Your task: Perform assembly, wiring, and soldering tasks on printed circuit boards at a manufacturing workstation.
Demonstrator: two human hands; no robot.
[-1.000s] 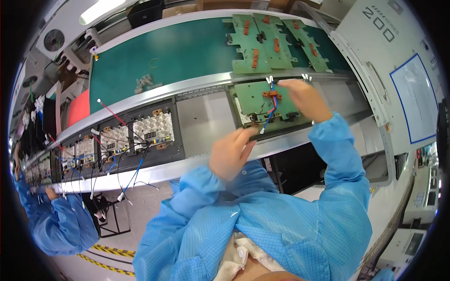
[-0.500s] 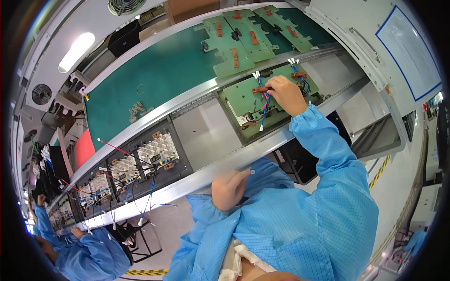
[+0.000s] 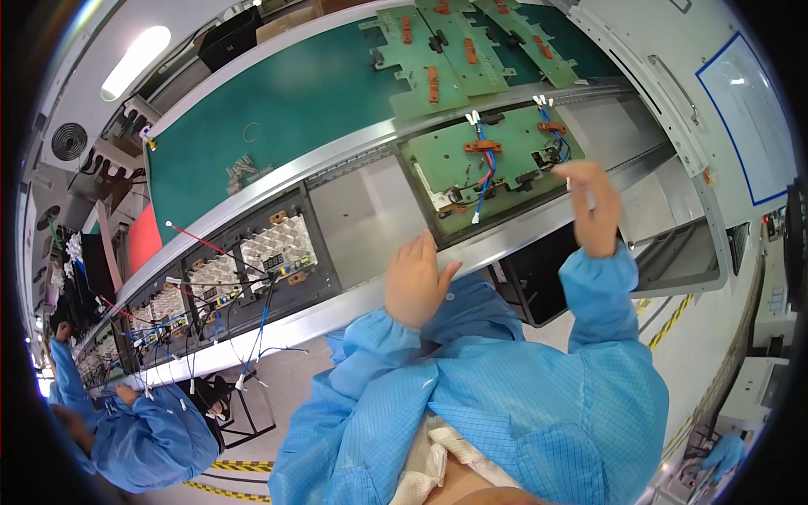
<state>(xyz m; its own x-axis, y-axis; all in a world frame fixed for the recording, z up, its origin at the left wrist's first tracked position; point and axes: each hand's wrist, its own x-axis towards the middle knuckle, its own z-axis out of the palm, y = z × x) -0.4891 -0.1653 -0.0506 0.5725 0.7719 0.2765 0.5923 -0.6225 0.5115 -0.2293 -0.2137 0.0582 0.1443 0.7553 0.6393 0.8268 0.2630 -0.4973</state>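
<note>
My left hand lies with fingers stretched out by the near metal rail, left of the green fixture board. Nothing shows in it. My right hand is raised off the board's near right corner, fingers apart and nothing visible in it. The green fixture board sits in a dark frame on the line. A brown clamp crosses a bundle of blue and red wires with white terminals at the far end. A second brown clamp lies across more wires on the right.
Left along the line, a dark tray carries circuit boards with loose wires. Beyond the rail, a green mat bears small metal parts and several green plates. A co-worker in a blue smock is at lower left.
My right hand has let go of the left brown clamp and moved right and nearer. My left hand has opened and moved up to the rail. The view has shifted slightly.
</note>
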